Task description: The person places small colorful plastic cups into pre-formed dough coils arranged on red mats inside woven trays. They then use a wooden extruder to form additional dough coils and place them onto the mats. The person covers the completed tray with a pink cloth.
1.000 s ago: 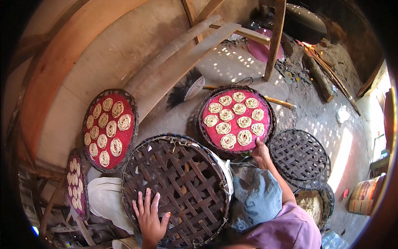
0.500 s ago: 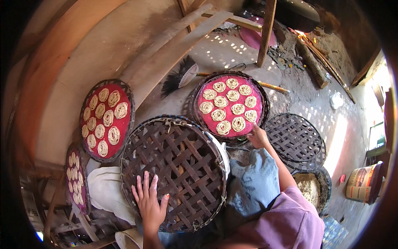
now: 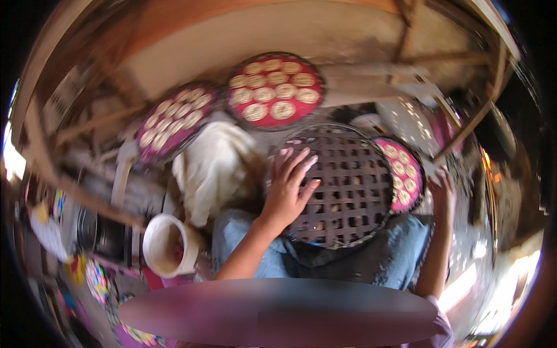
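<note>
My left hand (image 3: 290,182) lies with its fingers spread on a round, dark, open-weave tray (image 3: 348,185), which rests across my lap. Nothing is gripped in it. Off to the right, my right hand (image 3: 442,188) hangs beside a round tray with a red lining and several pale noodle nests (image 3: 404,173). Motion smears its fingers, so their grip cannot be made out. The woven tray hides the left part of that red-lined tray.
Against the far wall lean two more red-lined trays of noodle nests, one in the middle (image 3: 275,88) and one to its left (image 3: 176,120). A pale cloth (image 3: 212,165) drapes left of my knees, above a white bucket (image 3: 168,246). Fire (image 3: 486,167) glows at the right.
The view has swung left, bringing the white bucket fully into sight. My left hand stays on the woven tray. My right hand has moved a little away from the red-lined tray's edge.
</note>
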`<action>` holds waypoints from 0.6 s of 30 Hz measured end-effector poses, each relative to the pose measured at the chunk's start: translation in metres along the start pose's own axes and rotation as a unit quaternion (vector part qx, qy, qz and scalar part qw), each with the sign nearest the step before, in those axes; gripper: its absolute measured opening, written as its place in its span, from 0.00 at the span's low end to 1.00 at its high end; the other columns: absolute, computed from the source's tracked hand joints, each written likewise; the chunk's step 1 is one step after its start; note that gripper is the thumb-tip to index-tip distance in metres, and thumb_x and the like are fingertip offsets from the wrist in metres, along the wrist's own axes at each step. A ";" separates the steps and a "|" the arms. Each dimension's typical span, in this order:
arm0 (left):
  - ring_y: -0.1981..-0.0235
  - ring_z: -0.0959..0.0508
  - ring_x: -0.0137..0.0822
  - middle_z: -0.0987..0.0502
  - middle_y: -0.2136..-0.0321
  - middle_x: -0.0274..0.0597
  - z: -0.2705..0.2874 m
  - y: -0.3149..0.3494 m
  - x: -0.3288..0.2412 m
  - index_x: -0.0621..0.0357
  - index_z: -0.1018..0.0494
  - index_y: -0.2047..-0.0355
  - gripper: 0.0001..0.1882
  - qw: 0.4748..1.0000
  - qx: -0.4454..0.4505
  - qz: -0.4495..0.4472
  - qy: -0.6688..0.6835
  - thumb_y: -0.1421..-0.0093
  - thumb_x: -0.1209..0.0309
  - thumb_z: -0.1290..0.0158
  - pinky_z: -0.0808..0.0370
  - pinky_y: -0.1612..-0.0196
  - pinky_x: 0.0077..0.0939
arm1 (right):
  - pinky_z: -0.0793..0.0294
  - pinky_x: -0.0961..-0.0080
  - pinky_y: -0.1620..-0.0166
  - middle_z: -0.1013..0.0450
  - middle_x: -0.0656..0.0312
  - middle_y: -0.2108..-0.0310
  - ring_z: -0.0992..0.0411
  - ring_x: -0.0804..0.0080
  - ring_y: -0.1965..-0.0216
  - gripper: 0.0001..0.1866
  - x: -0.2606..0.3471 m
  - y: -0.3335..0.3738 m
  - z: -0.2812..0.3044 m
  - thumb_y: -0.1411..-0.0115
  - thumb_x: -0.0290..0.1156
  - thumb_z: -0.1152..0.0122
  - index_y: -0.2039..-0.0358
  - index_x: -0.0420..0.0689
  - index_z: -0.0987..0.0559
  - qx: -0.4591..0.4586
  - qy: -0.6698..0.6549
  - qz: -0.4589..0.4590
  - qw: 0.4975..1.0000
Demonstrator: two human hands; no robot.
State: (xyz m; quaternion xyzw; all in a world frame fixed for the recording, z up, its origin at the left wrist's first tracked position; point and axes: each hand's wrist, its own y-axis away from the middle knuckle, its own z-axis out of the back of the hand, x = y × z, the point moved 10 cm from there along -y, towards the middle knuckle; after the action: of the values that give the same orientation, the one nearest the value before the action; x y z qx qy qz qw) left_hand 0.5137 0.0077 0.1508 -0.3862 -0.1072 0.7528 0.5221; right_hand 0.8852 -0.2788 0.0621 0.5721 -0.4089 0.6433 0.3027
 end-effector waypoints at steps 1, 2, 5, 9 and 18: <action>0.36 0.41 0.49 0.36 0.40 0.42 0.022 0.007 0.004 0.51 0.34 0.42 0.25 0.999 -0.033 0.005 0.026 0.38 0.59 0.48 0.50 0.36 0.59 | 0.27 0.75 0.51 0.35 0.59 0.43 0.27 0.64 0.50 0.21 0.026 0.004 -0.014 0.34 0.33 0.50 0.42 0.44 0.33 0.000 -0.103 -0.025 0.994; 0.37 0.39 0.47 0.34 0.41 0.41 0.047 0.016 0.008 0.52 0.33 0.44 0.23 0.997 -0.067 -0.005 0.046 0.38 0.60 0.48 0.48 0.36 0.54 | 0.29 0.74 0.49 0.34 0.58 0.45 0.27 0.65 0.51 0.22 0.060 0.011 -0.034 0.34 0.36 0.48 0.42 0.45 0.33 0.013 -0.061 0.017 0.998; 0.39 0.36 0.46 0.31 0.45 0.43 0.104 0.070 0.034 0.54 0.30 0.48 0.21 0.992 -0.097 0.075 0.036 0.39 0.62 0.45 0.43 0.37 0.45 | 0.34 0.68 0.42 0.33 0.60 0.46 0.30 0.66 0.50 0.25 0.114 0.027 -0.094 0.35 0.39 0.48 0.39 0.47 0.35 0.057 0.018 0.016 0.998; 0.49 0.26 0.42 0.25 0.52 0.45 0.190 0.174 0.101 0.58 0.25 0.54 0.15 0.974 -0.136 0.181 -0.025 0.40 0.68 0.44 0.31 0.45 0.33 | 0.36 0.70 0.44 0.38 0.63 0.39 0.33 0.68 0.51 0.27 0.155 0.052 -0.163 0.33 0.44 0.54 0.36 0.48 0.37 0.168 0.115 0.080 0.976; 0.53 0.23 0.52 0.22 0.58 0.56 0.280 0.421 0.332 0.60 0.24 0.57 0.19 0.848 -0.051 0.507 -0.148 0.43 0.60 0.42 0.29 0.49 0.41 | 0.42 0.67 0.39 0.40 0.61 0.37 0.38 0.65 0.41 0.26 0.164 0.044 -0.212 0.33 0.42 0.55 0.37 0.47 0.37 0.203 0.163 0.039 0.965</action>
State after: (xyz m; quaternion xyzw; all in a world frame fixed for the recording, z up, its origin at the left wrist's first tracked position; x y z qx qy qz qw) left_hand -0.0282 0.1821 -0.0523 -0.2965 -0.0105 0.9546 0.0255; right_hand 0.7170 -0.1277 0.2131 0.4923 -0.2365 0.8090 0.2173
